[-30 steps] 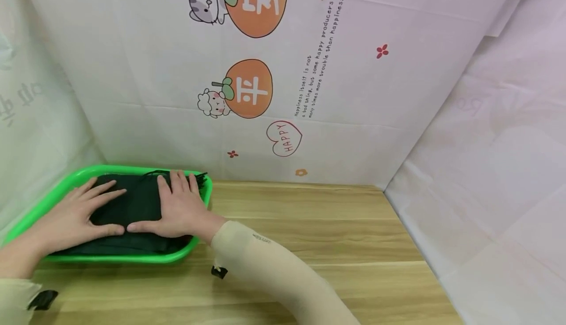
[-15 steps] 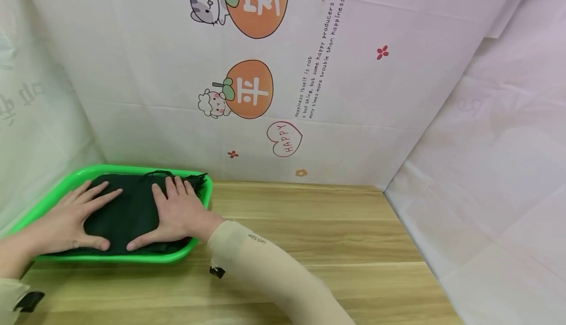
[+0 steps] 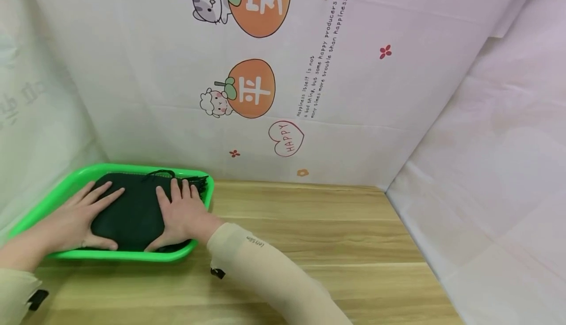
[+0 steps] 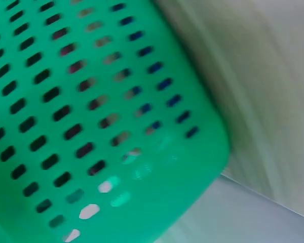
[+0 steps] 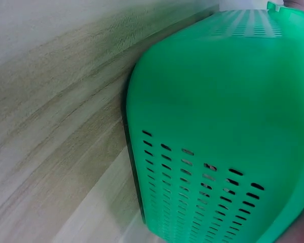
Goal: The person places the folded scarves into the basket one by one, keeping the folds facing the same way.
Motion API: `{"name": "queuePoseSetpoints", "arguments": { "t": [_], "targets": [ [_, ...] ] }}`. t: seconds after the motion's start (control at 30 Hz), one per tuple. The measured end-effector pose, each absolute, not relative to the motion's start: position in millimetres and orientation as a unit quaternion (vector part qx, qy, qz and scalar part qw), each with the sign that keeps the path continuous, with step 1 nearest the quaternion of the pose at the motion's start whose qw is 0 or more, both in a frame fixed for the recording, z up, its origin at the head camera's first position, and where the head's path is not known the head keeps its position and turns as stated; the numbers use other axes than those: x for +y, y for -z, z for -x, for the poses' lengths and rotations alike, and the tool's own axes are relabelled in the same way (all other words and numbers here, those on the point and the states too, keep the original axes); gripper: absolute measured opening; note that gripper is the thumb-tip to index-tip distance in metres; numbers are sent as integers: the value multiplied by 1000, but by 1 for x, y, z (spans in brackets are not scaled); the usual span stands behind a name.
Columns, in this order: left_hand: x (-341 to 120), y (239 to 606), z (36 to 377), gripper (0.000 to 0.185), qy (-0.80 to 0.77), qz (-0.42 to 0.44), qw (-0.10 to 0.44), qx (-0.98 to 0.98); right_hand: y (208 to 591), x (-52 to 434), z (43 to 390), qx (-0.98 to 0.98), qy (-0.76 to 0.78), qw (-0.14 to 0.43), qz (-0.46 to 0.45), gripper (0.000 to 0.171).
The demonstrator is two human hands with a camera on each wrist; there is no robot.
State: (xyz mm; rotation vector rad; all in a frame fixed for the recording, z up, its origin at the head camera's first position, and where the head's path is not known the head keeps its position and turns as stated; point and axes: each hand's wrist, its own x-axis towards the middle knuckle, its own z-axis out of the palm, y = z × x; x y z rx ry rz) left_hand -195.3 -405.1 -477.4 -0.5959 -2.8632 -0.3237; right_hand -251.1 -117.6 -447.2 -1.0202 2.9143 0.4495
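A dark folded cloth (image 3: pixel 128 214) fills a green plastic basket (image 3: pixel 132 255) at the left of the head view. Black fringe (image 3: pixel 200 183) shows at the cloth's far right corner, and a thin dark loop lies along its far edge. My left hand (image 3: pixel 79 221) rests on the cloth's left part, fingers spread. On the right part lies my right hand (image 3: pixel 180 219), also with spread fingers, its thumb close to the front rim. Both wrist views mostly show the basket's slotted outer walls (image 4: pixel 55 109); what lies under the cloth is hidden.
The basket stands on a wood-grain table (image 3: pixel 309 246), near the back left corner. A white printed sheet (image 3: pixel 345 148) hangs behind it, and more white sheeting (image 3: pixel 486 168) closes off both sides.
My thumbs, nearly touching at first, have moved apart and toward the basket's front rim. Both hands remain spread on the cloth. The basket stays where it was.
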Motion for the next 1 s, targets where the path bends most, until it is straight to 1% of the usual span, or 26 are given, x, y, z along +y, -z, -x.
{"name": "queuePoseSetpoints", "arguments": {
  "t": [0.1, 0.37, 0.67, 1.0],
  "targets": [
    [-405, 478, 199, 149, 106, 209, 108, -966, 447, -117, 252, 934, -149, 16, 326, 147],
    [-404, 483, 202, 157, 126, 220, 107, -961, 452, -119, 252, 936, -156, 44, 312, 143],
    [-400, 484, 196, 156, 140, 224, 95, -960, 453, -120, 247, 939, -157, 64, 300, 141],
    [-401, 486, 200, 156, 162, 247, 100, -950, 452, -119, 244, 939, -161, 76, 293, 139]
  ]
}}
